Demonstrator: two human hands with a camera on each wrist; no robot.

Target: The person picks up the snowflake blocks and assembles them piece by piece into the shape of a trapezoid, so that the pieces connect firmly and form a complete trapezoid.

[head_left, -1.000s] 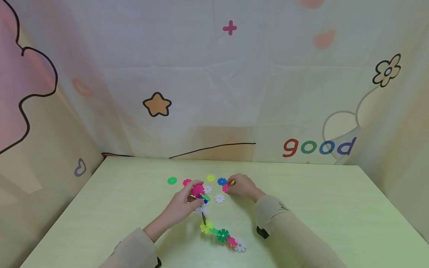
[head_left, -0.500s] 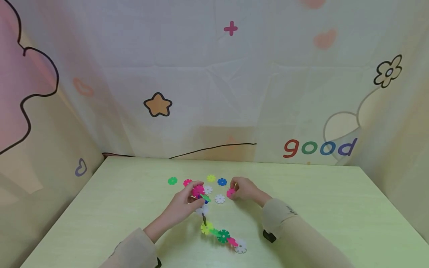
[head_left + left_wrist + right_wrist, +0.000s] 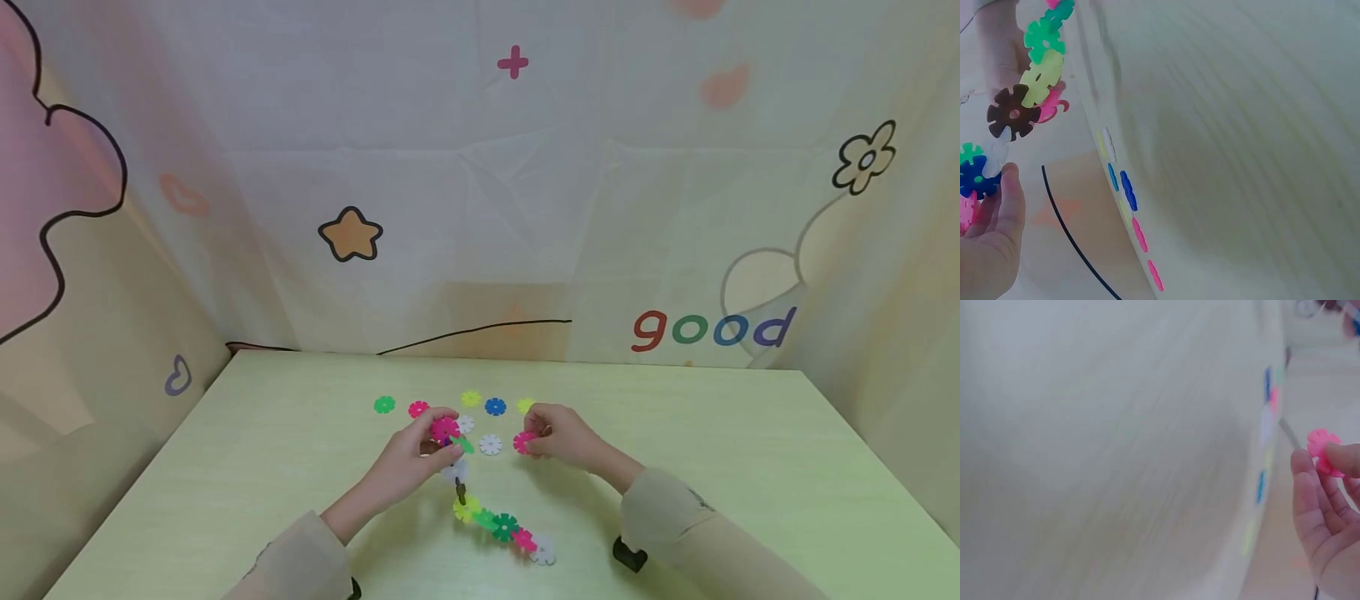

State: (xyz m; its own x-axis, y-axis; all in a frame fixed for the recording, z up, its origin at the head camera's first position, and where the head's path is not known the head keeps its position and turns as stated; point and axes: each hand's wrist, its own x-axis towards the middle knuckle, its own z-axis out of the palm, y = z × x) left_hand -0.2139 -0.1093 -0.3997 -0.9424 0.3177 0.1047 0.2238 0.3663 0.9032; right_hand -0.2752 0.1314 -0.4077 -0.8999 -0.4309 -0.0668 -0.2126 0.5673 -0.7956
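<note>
My left hand (image 3: 408, 454) holds the upper end of a chain of notched plastic snowflake discs, near a pink disc (image 3: 445, 430) and a green one. From there the chain hangs toward me through a clear, a brown, a yellow and a dark green disc (image 3: 505, 527) to a clear one (image 3: 543, 551). Blue shows between the fingers in the left wrist view, where the brown disc (image 3: 1014, 113) faces the camera. To the right, my right hand (image 3: 564, 435) pinches a loose pink snowflake disc (image 3: 1324, 452) between thumb and fingers, apart from the chain.
Beyond the hands, loose snowflake discs lie flat on the pale table (image 3: 247, 467): green (image 3: 385, 404), pink (image 3: 418, 409), yellow (image 3: 471, 398), blue (image 3: 495, 407), white (image 3: 491, 444) and another yellow (image 3: 525, 405). A printed curtain (image 3: 420, 183) stands behind the table.
My right hand has drawn back to the right and toward me with the pink disc, uncovering a yellow disc on the table. The left hand stays nearly still; the chain's lower end shifts slightly right.
</note>
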